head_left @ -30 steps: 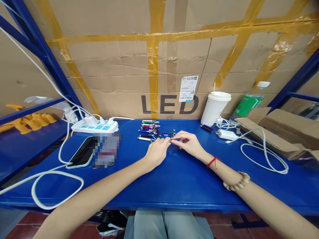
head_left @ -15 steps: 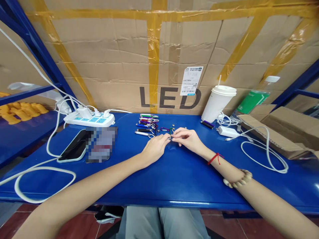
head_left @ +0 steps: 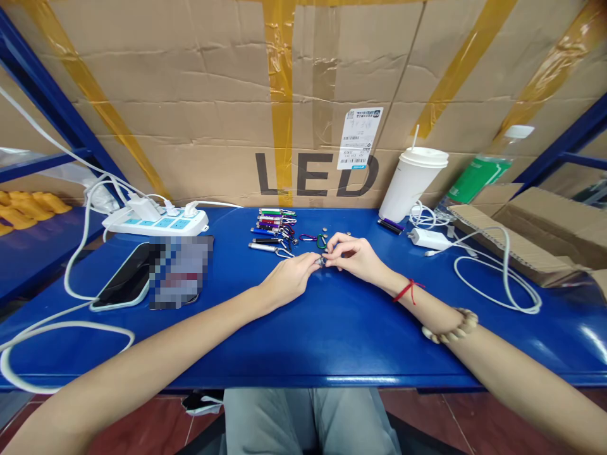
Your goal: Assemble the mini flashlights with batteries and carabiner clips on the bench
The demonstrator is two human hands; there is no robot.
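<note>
My left hand [head_left: 290, 278] is closed around a small dark-and-silver metal piece [head_left: 322, 261], whose end sticks out past the fingertips. My right hand [head_left: 355, 258] meets it from the right, thumb and forefinger pinched at that end; anything between those fingers is too small to make out. Just behind the hands lie a purple carabiner [head_left: 308, 238] and a green carabiner [head_left: 322, 241]. Farther left, several slim pen-shaped keychain torches [head_left: 270, 231] in silver, black, blue, red, purple and green lie in a row, with clips at their right ends.
Two phones [head_left: 127, 278] and a white power strip [head_left: 159, 221] lie left on the blue table [head_left: 322, 341]. At the right are dark tubes [head_left: 391, 225], a white cup [head_left: 411, 183], a bottle [head_left: 481, 174], a charger [head_left: 429, 238] with cable, and an open carton [head_left: 516, 243]. Cardboard stands behind.
The view has shifted slightly. Both hands stay together, and the metal piece now shows more clearly between them. My right fingers have shifted a little at its end.
</note>
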